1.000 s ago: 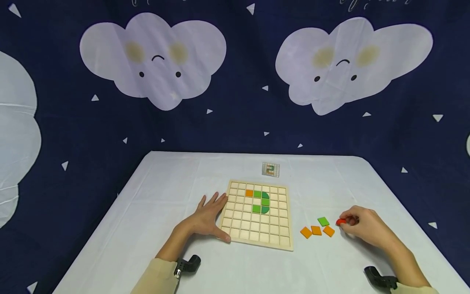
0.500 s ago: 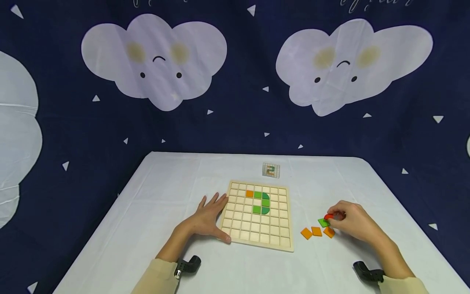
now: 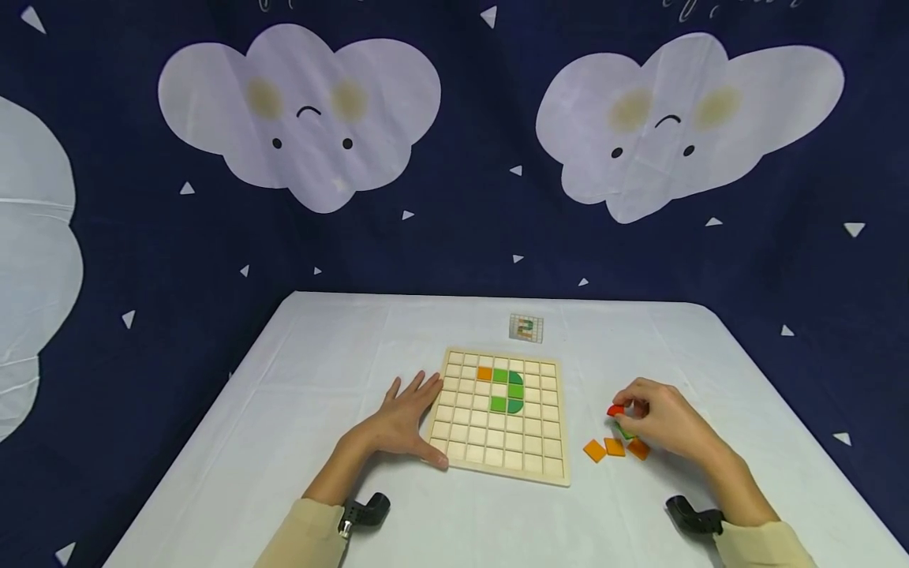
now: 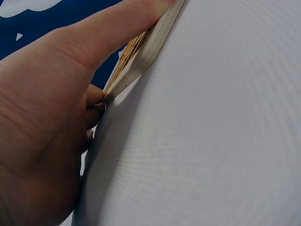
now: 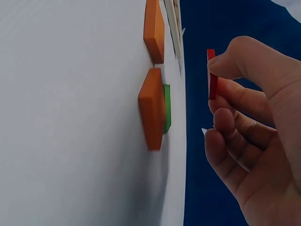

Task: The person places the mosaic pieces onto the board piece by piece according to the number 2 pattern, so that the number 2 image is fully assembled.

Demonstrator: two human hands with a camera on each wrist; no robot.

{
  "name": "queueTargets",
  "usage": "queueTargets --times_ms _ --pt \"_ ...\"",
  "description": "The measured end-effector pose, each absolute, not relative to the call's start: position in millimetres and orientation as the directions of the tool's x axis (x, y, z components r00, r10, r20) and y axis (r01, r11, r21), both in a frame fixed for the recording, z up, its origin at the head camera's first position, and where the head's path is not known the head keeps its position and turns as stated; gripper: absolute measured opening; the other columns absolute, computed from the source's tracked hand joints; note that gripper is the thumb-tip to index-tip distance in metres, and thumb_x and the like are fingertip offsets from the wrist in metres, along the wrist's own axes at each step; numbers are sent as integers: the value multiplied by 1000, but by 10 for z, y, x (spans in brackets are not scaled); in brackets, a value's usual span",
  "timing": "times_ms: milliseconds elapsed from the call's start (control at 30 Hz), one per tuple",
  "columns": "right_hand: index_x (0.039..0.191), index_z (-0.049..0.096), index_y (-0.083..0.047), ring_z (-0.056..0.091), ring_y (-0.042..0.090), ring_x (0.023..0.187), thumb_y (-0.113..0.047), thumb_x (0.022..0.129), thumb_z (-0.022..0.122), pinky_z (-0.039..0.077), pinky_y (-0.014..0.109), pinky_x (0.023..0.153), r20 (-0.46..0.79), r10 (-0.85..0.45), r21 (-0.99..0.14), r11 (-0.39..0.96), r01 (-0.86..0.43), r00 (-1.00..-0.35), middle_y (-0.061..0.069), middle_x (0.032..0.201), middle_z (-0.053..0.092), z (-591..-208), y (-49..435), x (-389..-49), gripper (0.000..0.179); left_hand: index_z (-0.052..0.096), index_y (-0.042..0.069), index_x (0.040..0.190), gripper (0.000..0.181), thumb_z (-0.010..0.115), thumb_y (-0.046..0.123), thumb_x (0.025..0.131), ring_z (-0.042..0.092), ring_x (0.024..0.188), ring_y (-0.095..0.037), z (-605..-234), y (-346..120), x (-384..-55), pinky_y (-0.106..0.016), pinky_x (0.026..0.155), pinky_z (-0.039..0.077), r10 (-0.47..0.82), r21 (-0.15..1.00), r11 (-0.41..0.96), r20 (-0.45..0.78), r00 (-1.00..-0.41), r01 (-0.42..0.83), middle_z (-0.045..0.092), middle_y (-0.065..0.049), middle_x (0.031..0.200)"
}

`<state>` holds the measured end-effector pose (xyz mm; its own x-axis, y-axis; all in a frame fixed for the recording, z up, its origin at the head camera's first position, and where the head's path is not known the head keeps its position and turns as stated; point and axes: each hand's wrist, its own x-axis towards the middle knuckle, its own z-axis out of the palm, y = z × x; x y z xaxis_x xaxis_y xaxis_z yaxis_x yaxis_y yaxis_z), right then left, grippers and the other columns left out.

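Observation:
Between thumb and fingertips, my right hand (image 3: 663, 418) pinches a small red tile (image 5: 212, 75), raised above the table beside the loose tiles. Below it lies a green tile (image 5: 167, 109), partly covered by the hand in the head view. My left hand (image 3: 399, 426) rests with spread, straight fingers against the left edge of a wooden grid board (image 3: 497, 467), its thumb at the near left corner. Set in the board's squares are an orange tile (image 3: 484, 373), several green squares (image 3: 515, 391) and two dark green rounded pieces (image 3: 515, 378).
Loose orange tiles (image 3: 594, 451) lie right of the board on the white tablecloth (image 3: 341, 339). A small pattern card (image 3: 526, 328) with a figure like a 2 lies beyond the board. A dark blue curtain (image 3: 483, 237) with clouds hangs behind the table.
My right hand has carried the red tile leftward and slightly away from me, from right of the loose tiles to above the green one. The left hand has stayed at the board.

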<state>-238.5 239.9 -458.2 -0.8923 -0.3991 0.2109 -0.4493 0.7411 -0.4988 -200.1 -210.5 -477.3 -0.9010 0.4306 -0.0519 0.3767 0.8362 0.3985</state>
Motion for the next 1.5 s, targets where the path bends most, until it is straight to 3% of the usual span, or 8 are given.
queueTargets --times_ms 233,1500 --pt "90 70 -22 49 11 67 -9 74 76 42 24 53 214 -420 -502 727 -468 -882 -9 78 56 -4598 2305 -2435 22 19 9 154 139 73 81 48 1 146 -24 -4787 -2105 -1998 -51 113 -6 428 397 837 -50 -902 375 13 -2 160" --pt "91 71 -21 47 10 66 -14 73 78 40 25 55 228 -479 -479 703 -526 -848 -8 80 56 -4585 1862 -2534 20 17 8 154 140 73 82 49 1 146 -25 -4780 -2107 -2003 -52 112 -7 444 401 828 -43 -895 391 12 -4 160"
